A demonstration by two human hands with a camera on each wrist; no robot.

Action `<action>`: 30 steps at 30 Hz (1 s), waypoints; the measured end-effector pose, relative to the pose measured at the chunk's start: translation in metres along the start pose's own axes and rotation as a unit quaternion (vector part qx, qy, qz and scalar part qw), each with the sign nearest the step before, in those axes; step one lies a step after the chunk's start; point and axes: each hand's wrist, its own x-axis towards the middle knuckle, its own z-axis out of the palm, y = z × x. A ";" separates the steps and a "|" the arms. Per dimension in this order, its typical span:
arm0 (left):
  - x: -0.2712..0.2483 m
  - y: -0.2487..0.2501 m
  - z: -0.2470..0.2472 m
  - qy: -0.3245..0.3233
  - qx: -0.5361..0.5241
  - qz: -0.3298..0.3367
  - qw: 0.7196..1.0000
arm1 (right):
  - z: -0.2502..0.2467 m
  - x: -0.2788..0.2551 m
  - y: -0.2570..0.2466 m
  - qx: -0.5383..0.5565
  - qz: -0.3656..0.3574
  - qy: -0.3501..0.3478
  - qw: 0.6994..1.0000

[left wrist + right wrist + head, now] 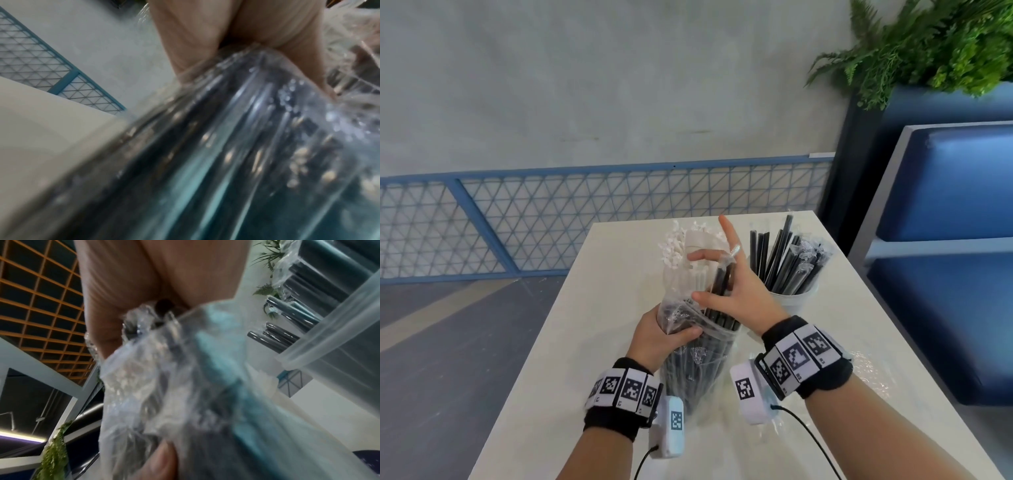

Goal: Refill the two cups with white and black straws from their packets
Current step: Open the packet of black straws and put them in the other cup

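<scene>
We look down on a pale table (592,359) by a grey wall with a blue mesh rail (585,212); a blue bench (945,260) and a fern (935,44) stand to the right. At the table's middle, our left hand (654,334) wraps its fingers round a clear packet (695,370) of black straws, held upright just above the tabletop. Our right hand (736,291) grips a few black straws (720,284) rising from the packet's mouth, its thumb and little finger spread wide. Behind our hands a cup of white straws (681,250) stands partly hidden. To its right, a white cup (791,301) holds black straws fanning outward. Both wrist views are blurred plastic and palm
</scene>
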 end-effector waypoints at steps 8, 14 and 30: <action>0.003 -0.004 -0.011 0.048 -0.040 -0.009 0.998 | 0.000 -0.015 0.024 -0.164 0.092 -0.054 0.981; 0.003 0.003 -0.003 0.019 -0.032 0.007 0.999 | 0.008 -0.016 0.040 -0.085 0.156 -0.001 0.984; 0.007 -0.004 -0.006 0.051 0.010 -0.043 0.998 | -0.007 0.007 -0.012 0.144 0.052 0.278 0.948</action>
